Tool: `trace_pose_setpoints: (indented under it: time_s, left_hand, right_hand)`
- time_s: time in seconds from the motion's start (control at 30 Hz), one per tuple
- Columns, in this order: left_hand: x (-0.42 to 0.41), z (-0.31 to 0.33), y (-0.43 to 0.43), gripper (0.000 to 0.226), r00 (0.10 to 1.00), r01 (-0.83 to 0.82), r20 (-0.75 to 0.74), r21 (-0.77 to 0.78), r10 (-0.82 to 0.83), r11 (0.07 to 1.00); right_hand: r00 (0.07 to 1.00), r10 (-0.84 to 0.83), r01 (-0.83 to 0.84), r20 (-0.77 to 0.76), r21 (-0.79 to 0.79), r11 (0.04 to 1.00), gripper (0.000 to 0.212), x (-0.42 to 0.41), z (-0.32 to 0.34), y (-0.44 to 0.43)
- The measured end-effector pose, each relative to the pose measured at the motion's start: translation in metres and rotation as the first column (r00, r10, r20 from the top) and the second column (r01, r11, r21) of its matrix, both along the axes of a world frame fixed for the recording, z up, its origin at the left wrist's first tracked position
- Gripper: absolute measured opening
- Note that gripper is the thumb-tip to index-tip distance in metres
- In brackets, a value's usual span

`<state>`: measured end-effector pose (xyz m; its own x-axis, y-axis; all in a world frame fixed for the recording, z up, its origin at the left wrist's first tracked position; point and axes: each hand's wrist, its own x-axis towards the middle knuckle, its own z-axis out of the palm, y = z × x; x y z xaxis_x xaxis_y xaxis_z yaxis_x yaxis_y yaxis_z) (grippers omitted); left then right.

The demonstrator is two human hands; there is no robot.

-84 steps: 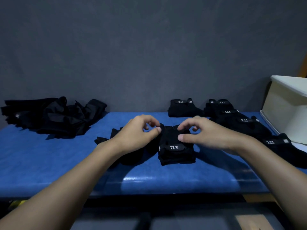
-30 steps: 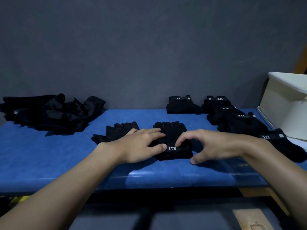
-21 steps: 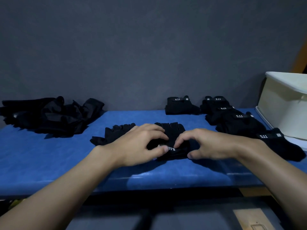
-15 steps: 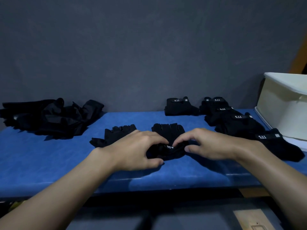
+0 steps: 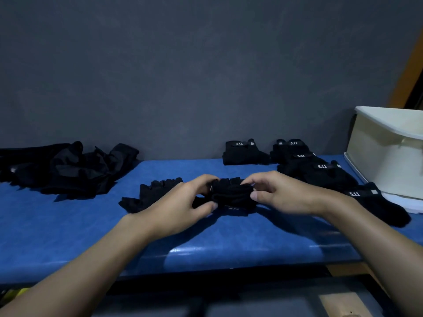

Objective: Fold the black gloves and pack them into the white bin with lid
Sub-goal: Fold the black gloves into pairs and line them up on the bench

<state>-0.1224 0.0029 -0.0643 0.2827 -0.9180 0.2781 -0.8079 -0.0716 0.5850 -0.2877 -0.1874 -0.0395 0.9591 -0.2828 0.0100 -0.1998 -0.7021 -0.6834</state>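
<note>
White "5.11" lettering shows on the wrist tabs of the folded gloves (image 5: 320, 172) grouped at the right rear of the surface. The same mark reads on a separate folded pair (image 5: 242, 153) near the wall and on the nearest folded glove (image 5: 375, 202), which lies against the foot of the white bin (image 5: 384, 161). A scrap of white print also peeks out under the glove bundle (image 5: 233, 194) at the centre, but it is too blurred to read.

That bundle sits low over the middle of the blue surface, folded over on itself, and both hands hold it. The left hand (image 5: 180, 209) pinches its left end, thumb on the near side and fingers curled over the top. The right hand (image 5: 286, 195) grips the right end in the same way. Just left of it, an unfolded fingerless glove (image 5: 153, 194) lies flat, partly behind the left hand.

The white bin stands at the far right edge, and its inside is out of sight from this angle. A flat white piece (image 5: 412, 203) lies at its base; whether this is the lid I cannot tell. A loose heap of black gloves (image 5: 68, 170) lies at the left rear.

The surface is a blue padded top (image 5: 68, 236) with a glossy front edge, set against a plain dark grey wall (image 5: 206, 76). An orange strip (image 5: 412, 65) runs up the right corner.
</note>
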Motion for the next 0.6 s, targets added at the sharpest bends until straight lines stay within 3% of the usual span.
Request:
trace_pose_setpoints:
  time_s: [0.13,0.23,0.3,0.43,0.6]
  left_hand:
    - [0.004,-0.005,-0.005,0.026,0.986,-0.069,-0.155,-0.054,0.060,0.996]
    - [0.005,-0.006,-0.012,0.016,0.970,-0.108,-0.225,-0.082,0.087,0.991]
    - [0.006,-0.007,-0.016,0.011,0.959,-0.125,-0.266,-0.091,0.097,0.988]
    - [0.003,-0.006,-0.022,0.008,0.941,-0.178,-0.307,-0.101,0.139,0.979]
    - [0.004,-0.008,-0.030,0.017,0.907,-0.275,-0.357,-0.105,0.222,0.956]
  right_hand:
    - [0.999,-0.028,0.021,0.045,0.160,0.987,0.027,-0.010,0.005,-0.003]
    - [1.000,0.003,-0.004,0.005,0.226,0.974,0.050,-0.015,0.002,-0.002]
    - [1.000,-0.012,0.008,0.021,0.191,0.982,0.044,-0.012,-0.003,-0.001]
    - [0.978,-0.152,0.133,0.144,0.135,0.982,0.010,-0.001,-0.016,-0.004]
    - [0.948,-0.263,0.224,0.181,0.209,0.952,0.016,0.013,-0.024,-0.007]
